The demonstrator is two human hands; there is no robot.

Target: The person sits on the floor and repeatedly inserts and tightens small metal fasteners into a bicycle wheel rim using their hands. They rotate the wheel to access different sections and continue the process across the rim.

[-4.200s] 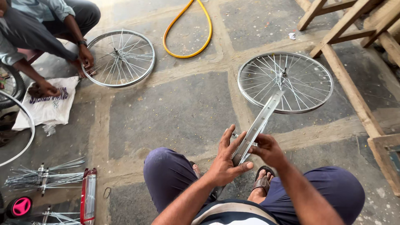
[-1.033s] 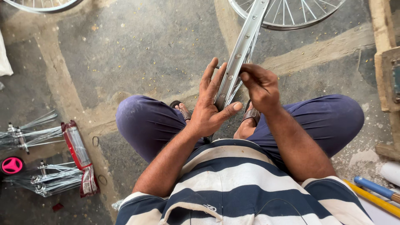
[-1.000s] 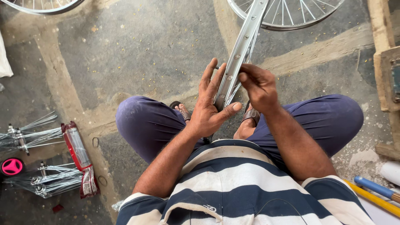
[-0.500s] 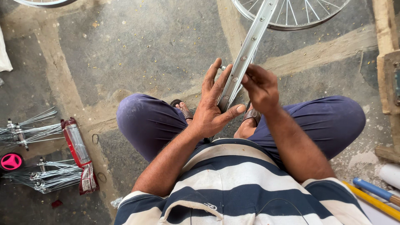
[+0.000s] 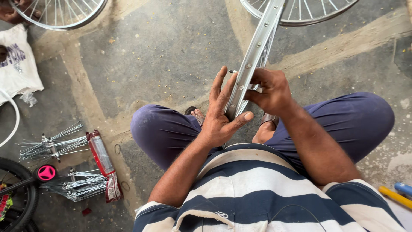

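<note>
The left hand point(image 5: 221, 116) is raised with its palm flat against the near side of a bare metal wheel rim point(image 5: 253, 60), its fingers point(image 5: 218, 83) stretched straight up toward twelve o'clock and spread a little, the thumb hooked across the rim's lower end toward three o'clock, so the rim is braced rather than gripped tight. The right hand point(image 5: 270, 90) meets the rim from three o'clock, its fingers curled in and pinched on a small metal part at the rim's edge; what that part is cannot be made out. The rim stands on edge between the person's knees and runs up toward one o'clock, out past the top of the view. Both forearms come up from a striped shirt over crossed legs in dark blue trousers. The person sits on a grey stone floor point(image 5: 171, 51) with pale joints. At twelve o'clock lies a spoked wheel point(image 5: 300, 10), at eleven another wheel point(image 5: 60, 13), and at eight o'clock bundles of spokes point(image 5: 56, 144) lie beside a red packet point(image 5: 105, 163) and a pink hub cap point(image 5: 46, 172).
</note>
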